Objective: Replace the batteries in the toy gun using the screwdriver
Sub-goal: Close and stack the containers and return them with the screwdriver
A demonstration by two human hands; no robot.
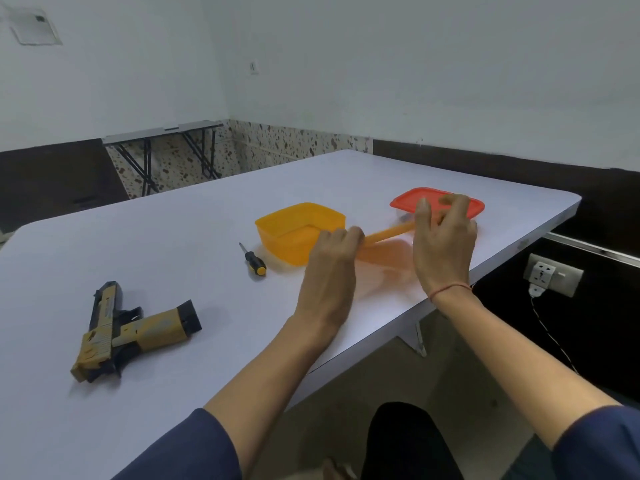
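The tan and black toy gun (pixel 131 332) lies on its side at the near left of the white table (pixel 214 216). A small screwdriver (pixel 253 259) with a black and yellow handle lies further back, just left of an open orange container (pixel 292 233). A translucent orange lid (pixel 389 245) hangs tilted above the table between my hands. My left hand (pixel 332 271) grips its left end and my right hand (pixel 445 244) holds its right end, fingers loosely curled. No batteries are visible.
A clear container with a red lid (pixel 412 199) stands behind my right hand near the table's far right corner. The table's right edge (pixel 450 296) runs just below my right wrist. A wall socket (pixel 552 275) with a cable sits low on the right.
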